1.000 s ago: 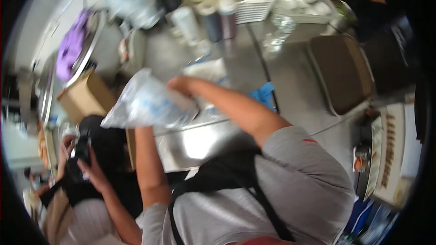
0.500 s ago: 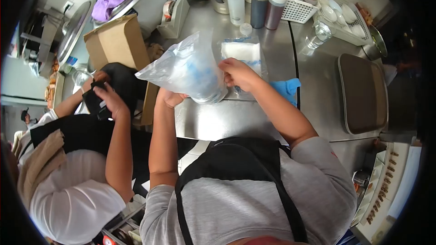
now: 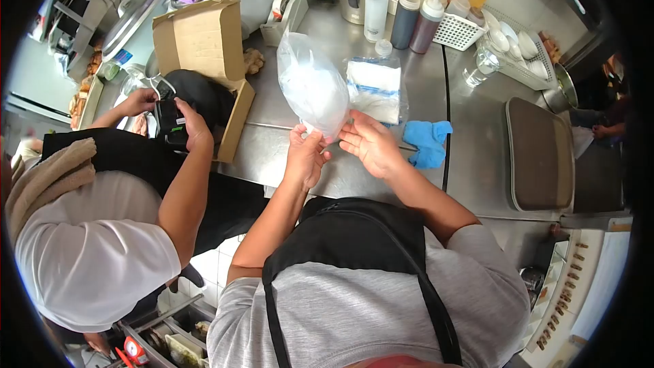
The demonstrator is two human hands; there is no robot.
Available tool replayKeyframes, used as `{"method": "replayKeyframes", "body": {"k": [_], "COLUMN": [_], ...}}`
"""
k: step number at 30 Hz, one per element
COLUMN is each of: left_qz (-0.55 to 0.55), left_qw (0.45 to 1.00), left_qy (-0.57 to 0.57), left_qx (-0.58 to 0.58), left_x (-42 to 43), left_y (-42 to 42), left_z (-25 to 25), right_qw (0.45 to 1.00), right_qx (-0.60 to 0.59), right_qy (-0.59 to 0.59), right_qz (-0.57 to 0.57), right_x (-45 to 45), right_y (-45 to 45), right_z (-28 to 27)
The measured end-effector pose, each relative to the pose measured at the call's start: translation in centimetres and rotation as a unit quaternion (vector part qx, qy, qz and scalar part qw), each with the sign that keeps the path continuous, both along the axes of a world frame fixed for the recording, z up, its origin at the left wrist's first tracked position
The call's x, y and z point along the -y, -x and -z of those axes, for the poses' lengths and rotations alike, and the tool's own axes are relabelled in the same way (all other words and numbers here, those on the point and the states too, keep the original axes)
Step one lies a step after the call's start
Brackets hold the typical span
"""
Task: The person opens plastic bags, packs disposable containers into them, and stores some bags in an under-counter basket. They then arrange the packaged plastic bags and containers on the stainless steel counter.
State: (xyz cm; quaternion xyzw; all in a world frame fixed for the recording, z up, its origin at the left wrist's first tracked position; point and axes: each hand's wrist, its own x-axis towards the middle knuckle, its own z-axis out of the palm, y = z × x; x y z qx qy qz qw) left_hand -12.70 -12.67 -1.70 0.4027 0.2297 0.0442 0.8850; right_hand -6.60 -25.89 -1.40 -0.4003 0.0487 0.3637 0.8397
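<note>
Bag (image 3: 315, 92) of clear plastic, bulging with something pale, is resting raised above the steel counter (image 3: 477, 170), near its front edge. Your left hand (image 3: 306, 153) is pinching its lower end between thumb and fingers, apparently bearing the load from beneath. Your right hand (image 3: 371, 146) is not closing on anything; its fingers are spreading loosely with the tips at the bag's side, probably steadying it. Whether the plastic is knotted at the pinch is not showing.

Beyond your right hand, a flat packet (image 3: 375, 85) is lying within easy reach. Beside it, a blue cloth (image 3: 428, 142) is lying crumpled. Bottles (image 3: 406, 20) are standing upright farther back, presumably leaving the front edge for handwork. On your left, a co-worker (image 3: 95, 252) is holding a black device (image 3: 170, 124) beside an open cardboard box (image 3: 197, 37).
</note>
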Motion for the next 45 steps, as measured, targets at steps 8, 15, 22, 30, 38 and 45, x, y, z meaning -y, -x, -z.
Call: {"method": "replayKeyframes", "body": {"k": [8, 15, 22, 30, 38, 45], "left_qz": [-0.023, -0.055, -0.001, -0.025, -0.025, -0.058], "left_qw": [1.0, 0.998, 0.998, 0.997, 0.998, 0.998], "left_qy": [-0.002, 0.016, 0.037, 0.024, -0.053, -0.015], "left_qx": [0.013, 0.008, 0.047, 0.065, 0.0, 0.009], "left_x": [-0.1, -0.8, -2.4, -3.7, -4.8, -4.8], "left_y": [-0.6, -1.5, -3.0, -4.5, -5.8, -6.5], "left_z": [0.5, 0.6, 1.6, 0.0, 0.6, 2.8], "right_qw": [0.988, 0.972, 0.989, 0.982, 0.977, 0.98], "right_qx": [-0.11, -0.16, -0.037, 0.048, 0.049, 0.013], "right_qy": [-0.101, -0.174, -0.119, 0.054, 0.076, 0.024], "right_qz": [-0.026, 0.003, -0.078, -0.173, -0.192, -0.195], "right_x": [-0.5, -1.5, -1.0, -2.0, -3.3, -4.2], "right_y": [-1.7, -2.0, -5.7, -9.6, -12.1, -13.0], "right_z": [2.8, 0.3, 0.0, -1.6, 1.4, 5.9]}}
